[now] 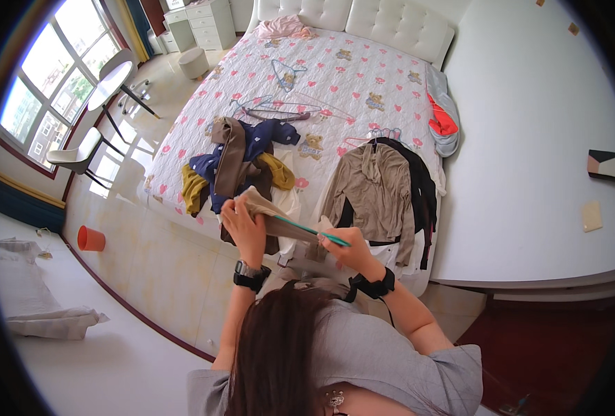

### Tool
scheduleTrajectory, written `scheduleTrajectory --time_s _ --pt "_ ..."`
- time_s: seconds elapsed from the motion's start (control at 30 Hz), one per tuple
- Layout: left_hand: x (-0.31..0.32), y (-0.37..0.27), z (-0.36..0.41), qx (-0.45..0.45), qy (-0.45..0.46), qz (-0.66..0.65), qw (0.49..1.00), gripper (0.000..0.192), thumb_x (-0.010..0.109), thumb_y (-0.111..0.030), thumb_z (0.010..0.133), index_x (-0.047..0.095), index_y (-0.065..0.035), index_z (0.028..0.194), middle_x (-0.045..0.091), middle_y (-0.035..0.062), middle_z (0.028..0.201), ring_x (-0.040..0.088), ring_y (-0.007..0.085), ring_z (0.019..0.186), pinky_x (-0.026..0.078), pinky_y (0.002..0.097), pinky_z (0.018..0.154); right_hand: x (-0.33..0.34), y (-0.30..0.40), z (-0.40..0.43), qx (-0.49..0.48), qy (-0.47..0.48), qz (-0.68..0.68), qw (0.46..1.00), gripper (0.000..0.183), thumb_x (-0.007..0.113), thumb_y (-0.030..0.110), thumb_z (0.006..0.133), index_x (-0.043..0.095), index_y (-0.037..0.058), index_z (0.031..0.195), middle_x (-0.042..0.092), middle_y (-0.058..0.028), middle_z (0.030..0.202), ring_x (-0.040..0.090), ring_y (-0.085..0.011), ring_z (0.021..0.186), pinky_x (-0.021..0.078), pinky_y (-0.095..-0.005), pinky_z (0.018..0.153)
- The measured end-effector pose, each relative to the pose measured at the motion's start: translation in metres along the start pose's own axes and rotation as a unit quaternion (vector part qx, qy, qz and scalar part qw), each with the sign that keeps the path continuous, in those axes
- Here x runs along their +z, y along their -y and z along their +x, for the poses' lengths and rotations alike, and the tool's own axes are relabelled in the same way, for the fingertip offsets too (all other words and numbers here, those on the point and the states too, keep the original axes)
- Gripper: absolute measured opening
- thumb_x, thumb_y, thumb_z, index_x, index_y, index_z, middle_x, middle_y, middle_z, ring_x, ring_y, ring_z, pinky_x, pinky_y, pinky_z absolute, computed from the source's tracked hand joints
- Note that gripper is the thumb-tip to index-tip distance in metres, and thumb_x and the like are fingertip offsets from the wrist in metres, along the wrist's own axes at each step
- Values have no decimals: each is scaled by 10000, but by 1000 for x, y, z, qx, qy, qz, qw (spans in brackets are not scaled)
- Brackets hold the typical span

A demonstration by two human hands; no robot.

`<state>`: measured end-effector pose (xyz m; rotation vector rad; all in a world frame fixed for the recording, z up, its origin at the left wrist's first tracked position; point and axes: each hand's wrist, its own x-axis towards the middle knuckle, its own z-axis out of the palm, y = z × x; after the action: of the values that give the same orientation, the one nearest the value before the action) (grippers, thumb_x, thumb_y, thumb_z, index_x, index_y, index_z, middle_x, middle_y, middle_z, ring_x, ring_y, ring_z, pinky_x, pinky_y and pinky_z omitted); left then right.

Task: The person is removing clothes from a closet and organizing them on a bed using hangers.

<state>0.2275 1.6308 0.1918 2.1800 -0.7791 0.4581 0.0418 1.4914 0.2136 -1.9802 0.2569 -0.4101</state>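
Note:
My left hand (244, 231) grips the raised edge of a beige-brown garment (285, 229) in front of my body. A teal clothes hanger (298, 224) runs along this garment, partly inside it, and my right hand (350, 248) holds the hanger's near end. Just beyond my left hand lies a heap of crumpled clothes, with a navy patterned garment (203, 167), a brown one (229, 156) and mustard cloth (279, 170). Past my right hand, a taupe long-sleeved top (377, 182) lies over a black garment (422, 179), both spread on the bed.
The bed has a quilted bear-print cover (333, 78). Loose hangers (281, 112) lie mid-bed, another hanger (288, 73) farther up. Grey and red cloth (444, 119) drapes over the right edge. On the left floor stand an orange bin (91, 238) and a chair (81, 153).

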Motion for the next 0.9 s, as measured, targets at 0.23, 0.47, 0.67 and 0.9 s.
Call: scheduleTrajectory --time_s 0.23,0.47,0.67,0.9 --pt "-13 79 2 -114 40 -219 968 218 380 111 677 578 27 715 588 70 626 557 130 594 435 230 592 -5 -8 -22 -9 5 93 996 273 519 213 874 608 -9 744 557 -42 590 511 -96 486 397 -244 448" --pt "-12 109 -32 -165 101 -124 973 120 411 43 691 531 40 690 493 172 551 480 223 513 391 325 526 -45 -19 -5 -70 -191 562 802 465 365 396 931 446 48 632 365 -15 537 312 -140 505 319 -248 561" --pt "-21 121 -56 -174 93 -77 977 90 406 63 666 488 36 690 447 165 574 460 249 558 378 331 543 -68 -95 -12 144 -399 430 797 495 379 482 898 554 23 843 362 4 590 352 -105 525 343 -242 526" --pt "-50 123 -85 -309 120 -217 918 152 310 92 612 424 -1 648 380 33 565 337 131 569 303 260 519 -22 -199 38 368 -236 565 700 521 351 462 912 581 -4 873 276 11 515 317 -101 444 316 -235 429"
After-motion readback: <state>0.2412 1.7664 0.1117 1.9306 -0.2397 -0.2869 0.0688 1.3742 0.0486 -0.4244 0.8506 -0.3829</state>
